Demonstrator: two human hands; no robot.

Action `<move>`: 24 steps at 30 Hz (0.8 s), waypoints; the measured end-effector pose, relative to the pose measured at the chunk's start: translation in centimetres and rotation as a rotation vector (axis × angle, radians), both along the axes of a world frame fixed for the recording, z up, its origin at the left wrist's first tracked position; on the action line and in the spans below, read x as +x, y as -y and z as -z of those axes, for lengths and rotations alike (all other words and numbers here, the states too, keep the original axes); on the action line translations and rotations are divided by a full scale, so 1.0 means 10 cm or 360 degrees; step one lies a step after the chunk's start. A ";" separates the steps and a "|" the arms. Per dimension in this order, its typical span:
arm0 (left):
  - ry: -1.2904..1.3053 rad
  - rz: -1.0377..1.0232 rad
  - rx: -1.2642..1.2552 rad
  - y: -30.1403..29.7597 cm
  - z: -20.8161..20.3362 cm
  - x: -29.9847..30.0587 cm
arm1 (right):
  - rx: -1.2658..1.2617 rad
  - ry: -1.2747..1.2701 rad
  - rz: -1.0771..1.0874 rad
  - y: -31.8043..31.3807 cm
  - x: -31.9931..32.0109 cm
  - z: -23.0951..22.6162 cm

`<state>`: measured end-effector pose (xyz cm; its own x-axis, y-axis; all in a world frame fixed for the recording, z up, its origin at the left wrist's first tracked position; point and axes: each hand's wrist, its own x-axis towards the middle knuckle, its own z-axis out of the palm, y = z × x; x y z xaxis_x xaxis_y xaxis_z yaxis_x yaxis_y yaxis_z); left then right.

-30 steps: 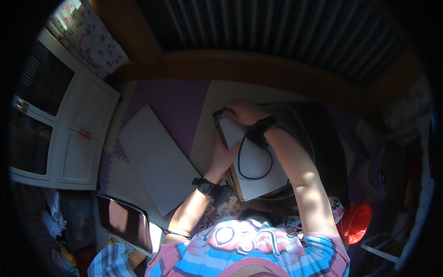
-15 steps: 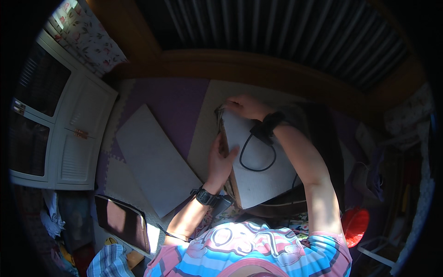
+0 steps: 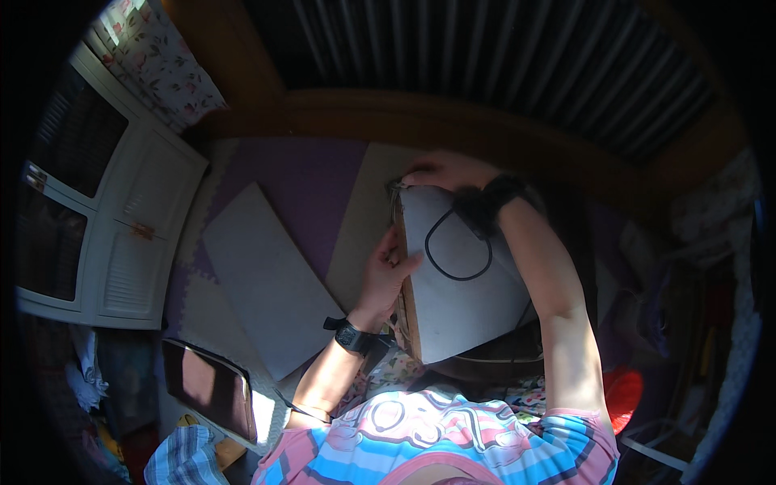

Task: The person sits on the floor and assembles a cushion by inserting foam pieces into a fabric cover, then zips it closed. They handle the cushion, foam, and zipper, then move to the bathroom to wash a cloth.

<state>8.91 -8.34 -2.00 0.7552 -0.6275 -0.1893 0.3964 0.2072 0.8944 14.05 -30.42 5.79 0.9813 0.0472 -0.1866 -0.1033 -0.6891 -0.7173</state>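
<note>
A grey-white board (image 3: pixel 461 323) with a rough brown left edge lies tilted in front of me. My left hand (image 3: pixel 386 279) is closed on that edge, thumb over the top face and fingers at the side. At the far left corner, my right hand (image 3: pixel 449 170) bends its fingers down over the board's edge, next to thin, loose-looking strands (image 3: pixel 394 190). What its fingertips pinch is too small to make out. From a dark band on my right wrist, a black cable (image 3: pixel 428 259) loops over the board.
A second grey board (image 3: pixel 275 283) lies on the purple and beige foam mat (image 3: pixel 299 178) to the left. Beyond it stands a white cabinet (image 3: pixel 145 267). Near it are a dark flat case (image 3: pixel 208 388) and a plaid cloth (image 3: pixel 184 457). A red object (image 3: pixel 622 396) sits at right.
The board's far corner and my right hand have shifted slightly right and away from me. My left hand stays on the board's left edge.
</note>
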 end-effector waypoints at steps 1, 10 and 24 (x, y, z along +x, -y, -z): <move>-0.0043 0.0110 -0.0025 -0.01 -0.01 0.01 | 0.0040 0.0021 -0.0040 0.00 -0.01 -0.02; 0.0241 0.0045 0.0197 0.13 -0.12 -0.18 | -0.0122 0.0447 -0.0065 -0.05 0.10 0.11; 0.0239 0.0016 -0.0072 -0.05 -0.16 -0.51 | -0.0800 0.0062 0.0341 0.75 0.13 0.03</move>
